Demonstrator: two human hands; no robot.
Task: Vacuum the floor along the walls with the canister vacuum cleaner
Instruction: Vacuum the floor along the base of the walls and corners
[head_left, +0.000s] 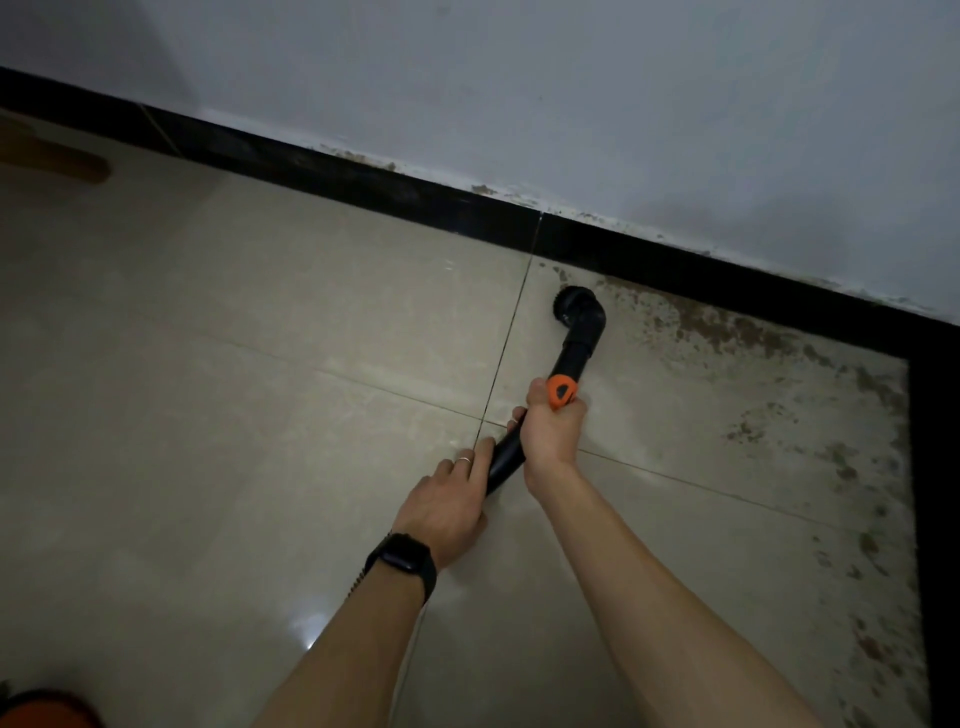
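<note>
Two hands, both mine, are working one vacuum tube (505, 457).
Item 1: my right hand (553, 428) is gripping the tube at its orange collar (561, 392), fingers wrapped round it.
Item 2: my left hand (447, 506), at 7 o'clock from the right one, is lying along the lower black stretch of the tube. Its fingers are reaching along it, but I cannot tell whether they are closing round it.
Item 3: the round brush nozzle (575, 307), at 12 o'clock from my right hand, is sitting on the tiled floor (260, 364) near the black skirting (649, 260), beside a grout line.
Item 4: brown dirt (727, 327) is lying over the tile from 1 to 4 o'clock of the nozzle, along the skirting.
Item 5: a dark watch (405, 564) is sitting on my left wrist and a thin ring (464, 459) on a left finger.
</note>
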